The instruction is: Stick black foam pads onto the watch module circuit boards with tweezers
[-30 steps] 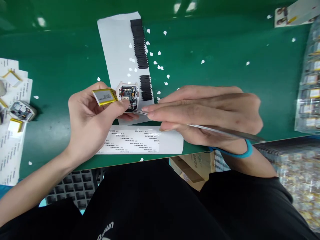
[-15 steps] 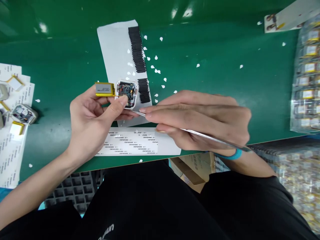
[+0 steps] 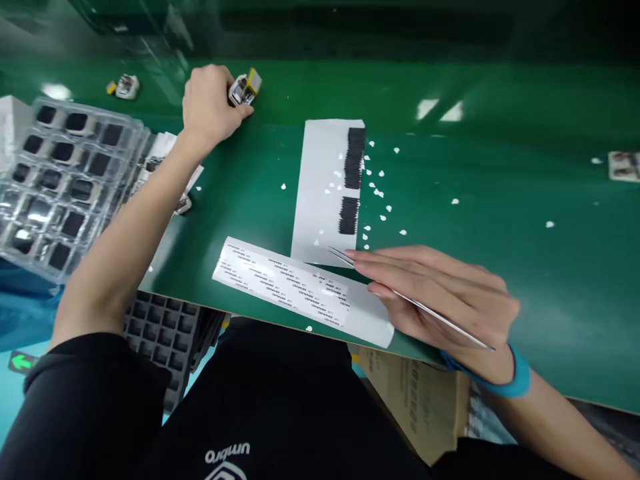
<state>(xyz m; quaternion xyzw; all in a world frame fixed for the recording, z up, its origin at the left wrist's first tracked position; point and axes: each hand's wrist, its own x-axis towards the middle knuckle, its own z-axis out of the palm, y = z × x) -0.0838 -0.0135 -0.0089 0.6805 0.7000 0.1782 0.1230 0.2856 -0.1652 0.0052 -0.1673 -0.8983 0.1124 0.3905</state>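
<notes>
1. The open white device housing [image 3: 238, 91] is at the far left of the surface [image 3: 500, 167], its inner parts showing; we cannot tell whether it rests there or is slightly raised.
2. A yellow-edged battery [image 3: 255, 81] stands tilted at the housing's right side.
3. Our left hand [image 3: 210, 103] grips the housing, thumb on the near side, the other fingers mostly hidden behind.
4. Our right hand [image 3: 440, 287] is closed around metal tweezers [image 3: 435, 315], held like a pen, and we wear a blue wristband [image 3: 523, 375] on that side.
5. The tweezer tips point left over the near end of a white sheet [image 3: 317, 153]; we cannot tell whether they touch it.
6. Along the sheet's right edge we see two rows of black strips [image 3: 354, 159], with small white round stickers [image 3: 455, 201] scattered on and around the sheet.
7. A printed backing strip [image 3: 280, 280] lies slanted near the front edge, its right end just beside our right hand.
8. Left of our left hand, another opened device [image 3: 128, 87] lies on the surface.
9. Nearer us, a clear tray [image 3: 137, 127] holds dark-faced devices in compartments, partly behind our left arm.
10. Below the surface are a black compartment tray [image 3: 160, 333] and a cardboard box [image 3: 420, 393].
</notes>
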